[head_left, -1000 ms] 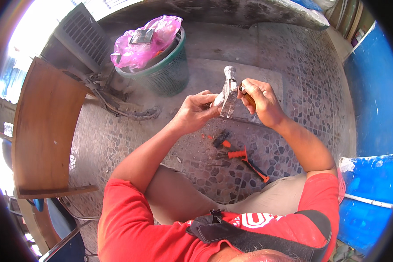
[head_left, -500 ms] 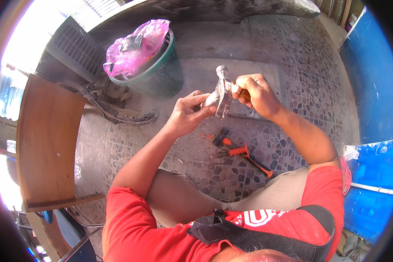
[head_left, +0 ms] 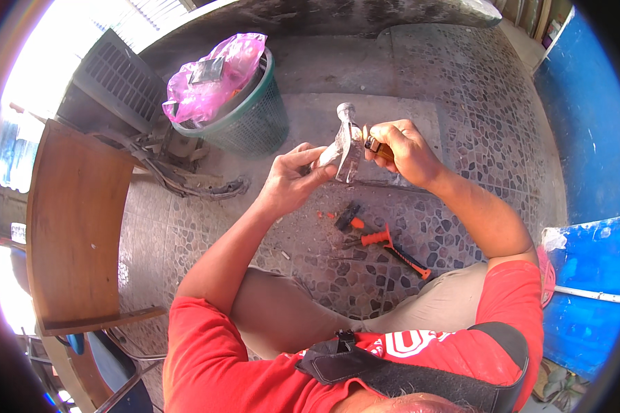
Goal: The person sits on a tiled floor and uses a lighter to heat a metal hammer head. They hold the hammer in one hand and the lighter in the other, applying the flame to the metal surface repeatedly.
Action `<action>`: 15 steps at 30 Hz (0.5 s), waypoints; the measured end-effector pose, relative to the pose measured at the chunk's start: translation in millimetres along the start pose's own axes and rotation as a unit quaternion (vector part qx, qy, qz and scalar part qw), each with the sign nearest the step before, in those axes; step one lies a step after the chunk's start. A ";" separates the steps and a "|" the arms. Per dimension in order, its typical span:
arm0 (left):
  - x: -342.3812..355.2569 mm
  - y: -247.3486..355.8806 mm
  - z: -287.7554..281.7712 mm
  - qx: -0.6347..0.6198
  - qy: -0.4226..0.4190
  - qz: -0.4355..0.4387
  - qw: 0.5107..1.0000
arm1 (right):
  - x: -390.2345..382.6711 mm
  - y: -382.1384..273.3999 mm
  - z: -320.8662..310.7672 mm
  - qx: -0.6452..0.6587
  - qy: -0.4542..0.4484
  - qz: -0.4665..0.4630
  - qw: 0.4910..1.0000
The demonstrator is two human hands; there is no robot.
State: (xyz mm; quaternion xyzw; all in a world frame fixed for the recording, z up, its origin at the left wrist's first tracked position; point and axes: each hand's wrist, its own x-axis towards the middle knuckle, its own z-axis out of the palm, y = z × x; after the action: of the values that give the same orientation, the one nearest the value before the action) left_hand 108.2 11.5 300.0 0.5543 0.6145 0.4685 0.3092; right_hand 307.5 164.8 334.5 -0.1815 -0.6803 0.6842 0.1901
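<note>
In front of me, my left hand (head_left: 291,175) is closed round the pale, whitish handle of a claw hammer (head_left: 348,155), close to its head. The worn metal head stands with its round face up and its claws down. Right beside the head, my right hand (head_left: 406,148) grips a small amber thing with a dark metal end, which looks like a lighter (head_left: 384,149). Its metal end is close to the hammer head; I cannot tell whether they touch. Fingers hide much of its body.
A black and orange handle (head_left: 403,255) lies on the stone-patterned floor by a dark hammer head (head_left: 348,215) and small orange bits. A green basket (head_left: 255,117) holding a pink plastic bag (head_left: 193,100) stands far left. Near left is a wooden panel (head_left: 79,227); blue sheeting (head_left: 589,289) is at right.
The hammer head has shifted slightly left and tilted a little. In my right hand, the amber thing has turned, so its dark metal end shows more clearly.
</note>
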 end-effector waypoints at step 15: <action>0.3 -2.3 1.8 -0.014 -0.016 -0.004 1.000 | 0.4 0.0 0.0 0.005 0.006 -0.007 1.000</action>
State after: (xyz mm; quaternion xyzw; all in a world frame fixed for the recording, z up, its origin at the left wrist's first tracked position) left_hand 108.9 12.3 297.2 0.5552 0.6051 0.4665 0.3287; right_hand 307.2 165.0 334.6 -0.1796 -0.6770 0.6852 0.2000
